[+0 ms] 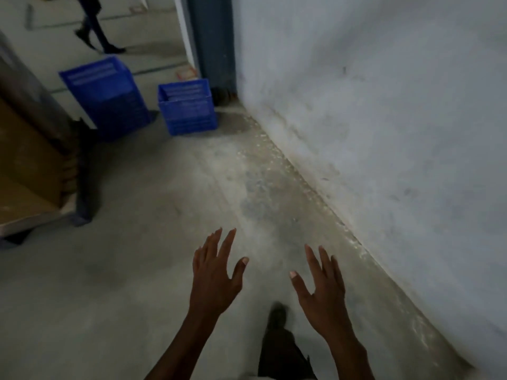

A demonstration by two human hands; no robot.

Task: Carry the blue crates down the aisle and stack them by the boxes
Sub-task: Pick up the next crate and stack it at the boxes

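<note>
We held our left hand (215,272) and right hand (319,286) out over the rough concrete floor (142,270), fingers spread, gripping nothing. Ahead, two stacks of slatted blue plastic crates stood on the floor: the taller stack (107,97) beside a flat cardboard-topped pallet (30,171), the shorter stack (188,106) near the foot of the scuffed plaster wall (384,105). Another person's legs (94,26) crossed beyond.

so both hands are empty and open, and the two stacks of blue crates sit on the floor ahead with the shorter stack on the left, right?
Not quite. The head view shows the shorter stack on the right, near the wall; the taller stack is on the left. The rest holds: the left hand and right hand are open and empty, and both stacks sit on the floor ahead.
</note>
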